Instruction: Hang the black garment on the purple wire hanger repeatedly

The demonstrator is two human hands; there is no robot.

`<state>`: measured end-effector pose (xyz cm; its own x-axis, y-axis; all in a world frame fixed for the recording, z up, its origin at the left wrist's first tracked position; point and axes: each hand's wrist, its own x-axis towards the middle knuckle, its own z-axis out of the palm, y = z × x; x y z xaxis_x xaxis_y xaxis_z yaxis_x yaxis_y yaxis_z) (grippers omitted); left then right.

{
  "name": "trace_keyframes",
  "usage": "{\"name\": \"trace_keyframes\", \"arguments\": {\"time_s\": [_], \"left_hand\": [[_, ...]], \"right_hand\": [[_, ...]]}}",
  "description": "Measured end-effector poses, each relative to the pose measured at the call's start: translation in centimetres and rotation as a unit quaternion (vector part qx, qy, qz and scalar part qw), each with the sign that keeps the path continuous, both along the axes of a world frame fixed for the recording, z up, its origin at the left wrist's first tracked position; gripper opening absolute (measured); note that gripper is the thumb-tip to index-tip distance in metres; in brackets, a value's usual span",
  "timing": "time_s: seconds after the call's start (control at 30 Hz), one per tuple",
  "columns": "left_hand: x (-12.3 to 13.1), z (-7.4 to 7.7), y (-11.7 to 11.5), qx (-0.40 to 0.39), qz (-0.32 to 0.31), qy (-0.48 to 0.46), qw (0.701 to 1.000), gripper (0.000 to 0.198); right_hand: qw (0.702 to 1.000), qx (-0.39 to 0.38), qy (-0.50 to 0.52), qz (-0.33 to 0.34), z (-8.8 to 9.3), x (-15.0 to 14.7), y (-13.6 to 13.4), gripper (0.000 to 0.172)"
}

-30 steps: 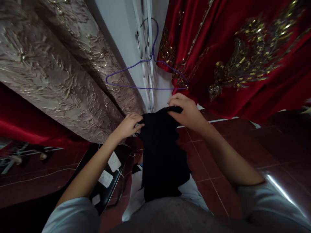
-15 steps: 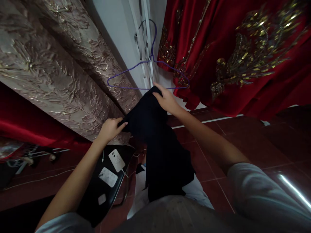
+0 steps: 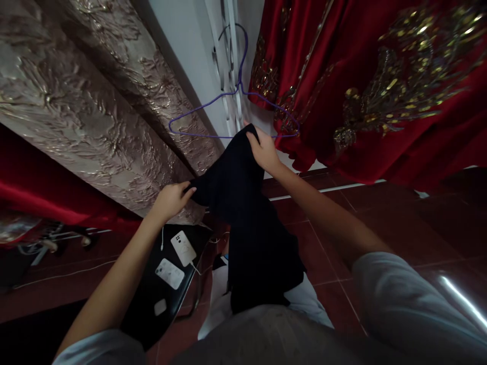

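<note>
A dark navy or black garment [image 3: 262, 243] hangs down in front of my body, over my light trousers; its exact kind does not show. My left hand [image 3: 171, 200] pinches one upper corner of it between thumb and fingers. Higher up and to the right, my right hand [image 3: 265, 151] grips the other upper edge, thumb on the near side, its fingers partly hidden behind the cloth. The dark fabric stretches between both hands. Just beyond the right hand hangs a purple wire hanger [image 3: 205, 105], with the cloth's top edge overlapping its bottom bar.
Textured beige-pink curtain fabric [image 3: 110, 116] hangs at the left. Red cloth with gold sequins [image 3: 365, 111] hangs at the right. On a black table [image 3: 144, 309] lie two phones [image 3: 170, 274], a small white case [image 3: 160, 306] and white cables. Dark red tiles [image 3: 327, 253] cover the floor.
My right hand has lifted slightly up and right with its edge of the dark cloth, which now overlaps the hanger's bottom bar. The left hand has shifted slightly left and up.
</note>
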<state>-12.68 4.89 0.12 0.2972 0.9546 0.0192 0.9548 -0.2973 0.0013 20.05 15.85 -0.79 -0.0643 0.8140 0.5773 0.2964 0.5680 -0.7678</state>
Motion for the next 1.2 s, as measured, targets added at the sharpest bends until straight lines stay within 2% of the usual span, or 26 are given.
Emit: {"name": "trace_keyframes", "arguments": {"time_s": [0.13,0.23,0.33,0.43,0.5,0.57,0.63,0.7,0.83,0.9,1.0,1.07,1.13,1.2], "left_hand": [[0.4,-0.2,-0.4,-0.022,-0.001,0.032,0.999,0.047],[-0.6,-0.8,-0.7,-0.034,0.008,0.029,0.999,0.045],[-1.6,-0.7,-0.5,0.010,-0.008,-0.019,1.000,0.038],[-1.6,0.9,0.5,0.127,-0.046,-0.116,0.984,0.023],[-0.7,2.5,1.5,0.213,-0.053,-0.185,0.958,0.014],[0.8,4.3,2.7,0.264,-0.069,-0.250,0.929,0.012],[2.9,5.9,3.9,0.266,-0.099,-0.302,0.910,0.013],[5.0,7.1,4.9,0.255,-0.125,-0.325,0.902,0.014],[7.2,8.3,6.7,0.267,-0.163,-0.301,0.901,0.029],[7.1,8.5,7.4,0.268,-0.174,-0.278,0.906,0.027],[6.4,8.7,7.8,0.285,-0.167,-0.255,0.909,0.026],[6.1,8.8,7.8,0.293,-0.166,-0.242,0.910,0.027],[6.0,8.9,7.5,0.295,-0.169,-0.242,0.909,0.026],[5.9,9.0,7.3,0.304,-0.157,-0.261,0.903,0.022]], "right_hand": [[0.996,-0.093,0.003,-0.016,-1.5,-1.2,1.9,0.046],[0.998,-0.056,-0.001,-0.002,-2.4,0.4,0.6,0.036],[0.999,-0.026,-0.035,-0.004,-1.8,2.9,-2.0,0.038],[0.998,-0.031,-0.049,-0.009,-0.1,5.0,-4.0,0.047],[0.998,-0.034,-0.047,-0.010,1.1,5.8,-4.7,0.052],[0.998,-0.041,-0.043,-0.007,1.7,5.9,-5.1,0.056],[0.998,-0.056,-0.038,0.006,1.8,5.6,-5.3,0.054],[0.997,-0.066,-0.025,0.037,1.6,5.0,-5.5,0.045],[0.996,-0.044,0.021,0.073,1.4,4.6,-6.6,0.021],[0.998,-0.011,0.031,0.048,1.7,5.3,-7.6,0.023],[0.997,0.062,0.024,-0.043,2.7,7.6,-9.0,0.045],[0.990,0.080,0.024,-0.110,3.7,9.7,-9.4,0.056],[0.986,0.064,0.028,-0.153,5.1,11.9,-9.4,0.053],[0.987,0.018,0.023,-0.157,6.8,14.2,-9.1,0.036]]}}
